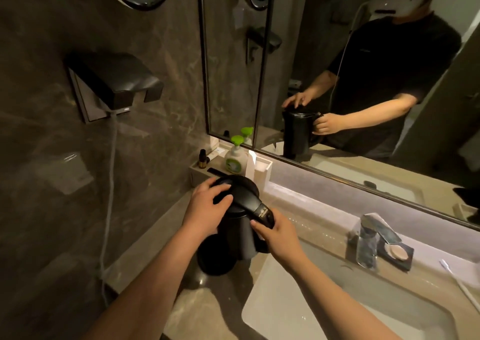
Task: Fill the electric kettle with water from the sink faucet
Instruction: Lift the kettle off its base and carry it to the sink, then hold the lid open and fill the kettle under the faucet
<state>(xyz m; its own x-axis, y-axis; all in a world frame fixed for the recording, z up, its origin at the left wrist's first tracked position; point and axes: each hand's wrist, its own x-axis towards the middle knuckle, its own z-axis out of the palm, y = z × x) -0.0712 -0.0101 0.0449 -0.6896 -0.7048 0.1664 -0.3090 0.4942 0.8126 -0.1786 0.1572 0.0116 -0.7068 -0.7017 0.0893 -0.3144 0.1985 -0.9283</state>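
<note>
The black electric kettle point(242, 222) stands on the stone counter point(197, 311) just left of the white sink basin point(280, 311), seemingly on its round base point(215, 259), though the dim light makes the join between them hard to read. The left hand point(206, 209) lies flat over the kettle's lid, fingers spread across the top, pressing rather than gripping. The right hand point(279, 235) is wrapped around the handle on the kettle's right side; the handle itself is mostly covered by the fingers. The chrome faucet point(371, 238) stands well to the right of the kettle, behind the basin, with a soap dish point(397, 255) touching or just beside it (which, is unclear). Behind the kettle, a green-capped pump bottle point(235, 156) sits in a tray point(197, 169), its lower part hidden by the lid. A toothbrush point(459, 282) lies far right, cut off by the frame edge.
</note>
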